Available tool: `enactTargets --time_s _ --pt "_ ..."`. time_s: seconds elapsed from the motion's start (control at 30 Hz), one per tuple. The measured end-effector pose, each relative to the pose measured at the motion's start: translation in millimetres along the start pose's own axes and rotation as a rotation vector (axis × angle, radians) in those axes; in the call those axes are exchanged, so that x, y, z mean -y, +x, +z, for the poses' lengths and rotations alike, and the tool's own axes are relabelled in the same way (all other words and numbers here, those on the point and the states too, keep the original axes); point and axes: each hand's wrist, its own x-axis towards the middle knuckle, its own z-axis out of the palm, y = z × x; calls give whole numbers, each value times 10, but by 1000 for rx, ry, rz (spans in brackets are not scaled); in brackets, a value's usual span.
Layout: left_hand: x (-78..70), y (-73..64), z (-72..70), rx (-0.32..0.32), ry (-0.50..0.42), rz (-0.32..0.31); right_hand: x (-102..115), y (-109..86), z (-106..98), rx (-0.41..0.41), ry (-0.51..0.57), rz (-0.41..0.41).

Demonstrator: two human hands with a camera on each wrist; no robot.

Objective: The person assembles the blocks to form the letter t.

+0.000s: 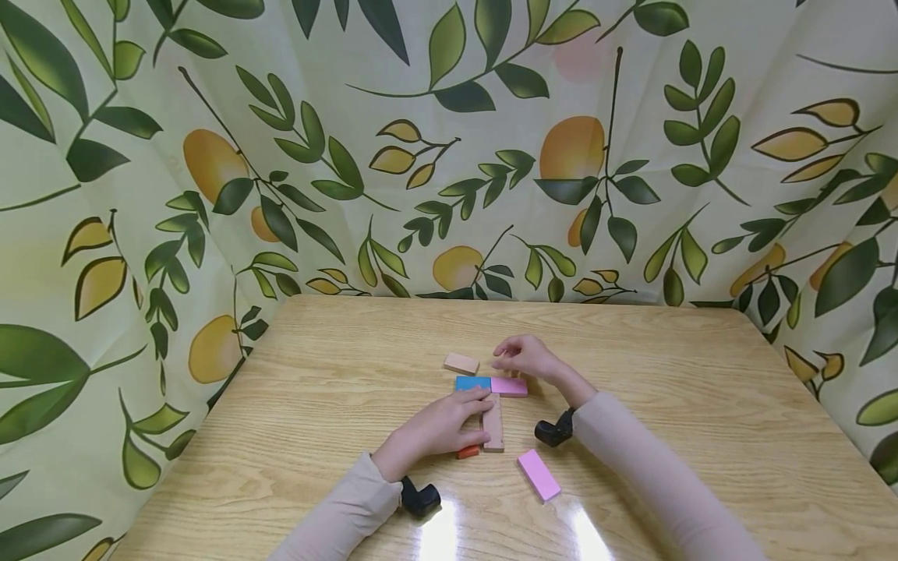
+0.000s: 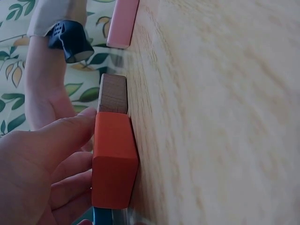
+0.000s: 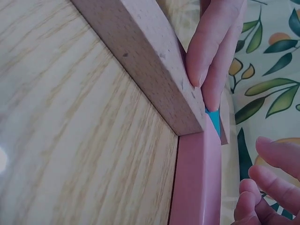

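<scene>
My left hand [image 1: 443, 425] lies over a group of flat toy blocks, its fingers resting on their tops. Under and beside it are a light wooden block [image 1: 494, 432], a blue block [image 1: 473, 382] and a red-orange block [image 2: 115, 159], mostly hidden by the hand in the head view. The wooden and red-orange blocks lie side by side. A pink block [image 1: 510, 386] meets the blue one end to end, across the wooden block's far end. My right hand [image 1: 528, 357] hovers just past the pink block, fingers loosely bent, with nothing visible in them.
Another wooden block [image 1: 461, 363] lies beyond the blue one. A second pink block [image 1: 539, 475] lies apart, nearer me. Black wrist cameras [image 1: 554, 430] sit on both wrists. Behind the wooden table [image 1: 337, 351] hangs a leaf-and-fruit patterned cloth [image 1: 491, 195].
</scene>
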Motion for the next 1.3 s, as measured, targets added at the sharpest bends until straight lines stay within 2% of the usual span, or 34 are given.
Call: enactTargets --time_s 0.8,1.3 --pt "6 5 6 4 -11 7 -80 187 133 31 -19 -32" --pt "-2 -3 -13 3 -4 14 -5 201 195 34 3 -25"
